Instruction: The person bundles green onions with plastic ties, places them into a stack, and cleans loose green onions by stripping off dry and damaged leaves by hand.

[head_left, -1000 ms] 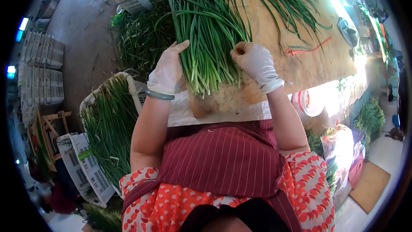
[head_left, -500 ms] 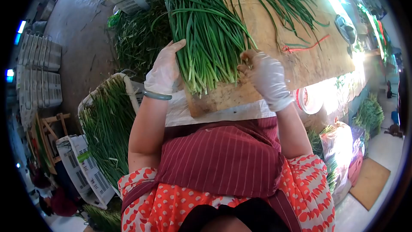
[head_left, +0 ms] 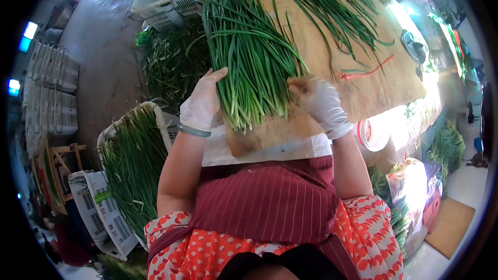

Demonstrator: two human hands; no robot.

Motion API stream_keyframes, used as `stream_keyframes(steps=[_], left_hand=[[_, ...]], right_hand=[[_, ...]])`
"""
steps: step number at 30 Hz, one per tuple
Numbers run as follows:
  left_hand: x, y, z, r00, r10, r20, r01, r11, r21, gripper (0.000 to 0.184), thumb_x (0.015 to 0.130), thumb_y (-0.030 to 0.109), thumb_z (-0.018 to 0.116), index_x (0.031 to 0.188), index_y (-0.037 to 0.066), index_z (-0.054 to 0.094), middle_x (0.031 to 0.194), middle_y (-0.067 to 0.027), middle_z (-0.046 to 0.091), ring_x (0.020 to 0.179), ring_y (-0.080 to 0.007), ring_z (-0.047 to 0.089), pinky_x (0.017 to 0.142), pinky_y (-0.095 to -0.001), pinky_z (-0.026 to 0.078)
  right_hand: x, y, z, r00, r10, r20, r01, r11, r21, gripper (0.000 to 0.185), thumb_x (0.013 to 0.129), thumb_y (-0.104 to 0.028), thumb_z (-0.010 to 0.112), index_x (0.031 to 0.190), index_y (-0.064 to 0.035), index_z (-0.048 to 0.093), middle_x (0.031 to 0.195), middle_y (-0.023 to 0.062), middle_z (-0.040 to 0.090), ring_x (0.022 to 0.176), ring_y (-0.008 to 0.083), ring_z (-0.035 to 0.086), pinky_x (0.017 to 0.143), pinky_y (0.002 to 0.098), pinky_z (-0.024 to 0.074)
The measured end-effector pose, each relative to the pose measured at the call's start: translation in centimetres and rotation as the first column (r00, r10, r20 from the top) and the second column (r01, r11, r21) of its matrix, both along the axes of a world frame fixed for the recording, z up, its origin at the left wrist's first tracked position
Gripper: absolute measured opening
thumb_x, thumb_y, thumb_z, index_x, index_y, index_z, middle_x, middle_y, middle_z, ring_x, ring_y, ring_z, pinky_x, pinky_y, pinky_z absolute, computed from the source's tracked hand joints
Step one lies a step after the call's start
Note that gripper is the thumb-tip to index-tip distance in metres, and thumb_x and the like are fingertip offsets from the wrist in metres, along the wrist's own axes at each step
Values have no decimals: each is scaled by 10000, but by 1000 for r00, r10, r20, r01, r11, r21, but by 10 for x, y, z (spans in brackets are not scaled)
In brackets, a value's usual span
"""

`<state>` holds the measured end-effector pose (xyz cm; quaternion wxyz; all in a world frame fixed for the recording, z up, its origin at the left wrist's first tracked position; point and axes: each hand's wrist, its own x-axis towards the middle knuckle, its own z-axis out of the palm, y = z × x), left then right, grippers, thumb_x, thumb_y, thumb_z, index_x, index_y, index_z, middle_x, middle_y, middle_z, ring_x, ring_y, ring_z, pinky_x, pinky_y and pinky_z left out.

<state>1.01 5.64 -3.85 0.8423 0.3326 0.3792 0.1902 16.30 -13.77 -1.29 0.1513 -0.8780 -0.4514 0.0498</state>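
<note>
A thick bundle of green garlic chives (head_left: 251, 62) lies on the wooden board (head_left: 373, 85), its pale cut ends toward my body. Against the bundle's left side rests my left hand (head_left: 202, 101), in a thin translucent glove, thumb and fingers stretched out along the stems. My right hand (head_left: 320, 102), gloved the same way, is beside the lower right of the bundle. Its fingers are curled in and slightly blurred; whatever they pinch, if anything, is hidden. More loose chives (head_left: 337, 13) spread over the far side of the board.
A red tie (head_left: 365, 70) lies on the board's right part. Left of me stands a basket (head_left: 162, 119) packed with chives; trimmed leaves (head_left: 174, 62) heap beyond it. A white crate (head_left: 171, 10) is at the far left corner, a round red-and-white tub (head_left: 371, 134) at right.
The whole view has shifted slightly, so the board sits lower. My right hand's fingers have curled further in beside the stems. My left hand keeps its place on the bundle.
</note>
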Motion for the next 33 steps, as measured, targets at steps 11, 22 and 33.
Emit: stream_keyframes(steps=[11,22,33], left_hand=[[3,-2,-5,999,13,46,-9,996,-88,264,855,207,552,1053,32,558,986,-119,609,843,-235,603,780,-375,500],[-21,1,45,935,176,308,-237,956,172,336,845,210,598,1117,22,539,1022,-103,603,880,-208,603,799,-326,495],[-14,-9,44,910,10,414,16,998,-60,412,793,273,676,1101,32,547,1012,-80,621,885,-206,612,776,-345,517]], right_hand=[[-37,91,-2,855,-52,-516,103,992,71,805,695,-401,738,1226,92,387,1111,232,571,993,258,589,826,318,467],[-71,127,40,506,467,-725,140,785,604,679,725,-231,735,1229,52,380,1052,139,578,960,188,560,822,301,463],[-54,106,28,273,495,-825,188,813,551,887,607,-237,837,1280,32,325,1124,145,541,1033,204,521,874,313,442]])
